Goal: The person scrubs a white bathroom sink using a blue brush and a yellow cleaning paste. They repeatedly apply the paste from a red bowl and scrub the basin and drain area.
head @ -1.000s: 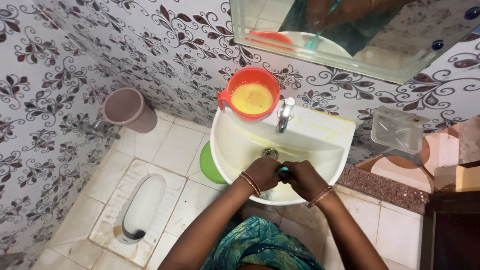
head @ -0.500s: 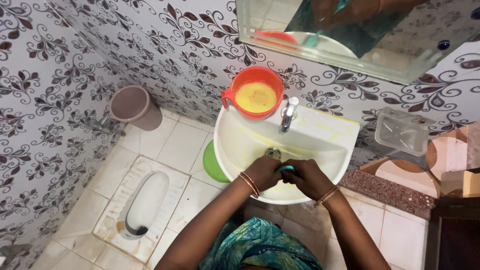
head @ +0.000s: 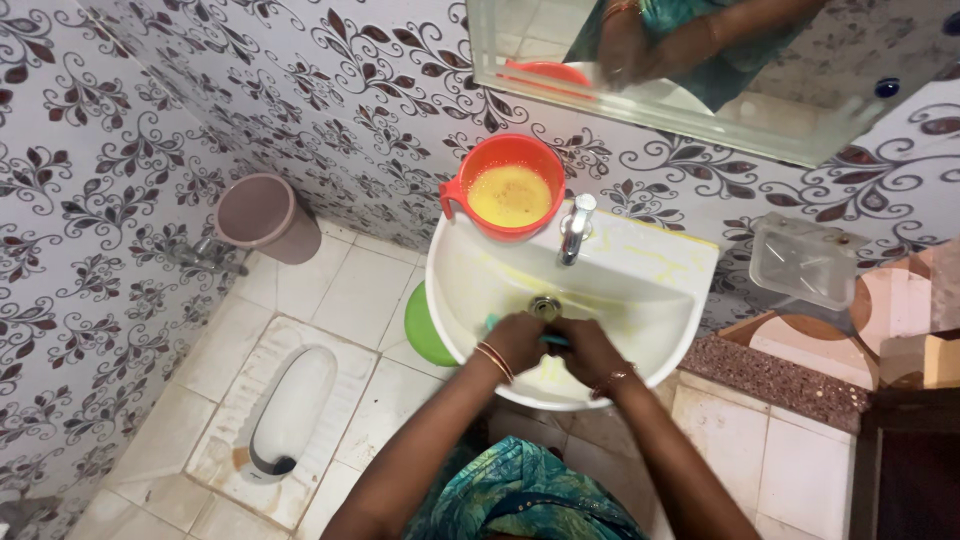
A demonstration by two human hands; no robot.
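Both hands meet low in the white washbasin (head: pixel 640 275), just below the drain. A teal scrubber (head: pixel 553 340) lies crosswise between them, left hand (head: pixel 517 340) and right hand (head: pixel 590 350) each curled closed around an end. Beyond the knuckles stands the tap (head: pixel 573 228) and an orange mug (head: pixel 507 186).

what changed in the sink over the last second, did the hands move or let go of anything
Very little changed. Both hands, the left hand and right hand, stay together over the front of the white sink, still closed around a small teal scrubber; nothing was let go. The view shifted slightly. The orange jug of yellow liquid and the tap stayed put.
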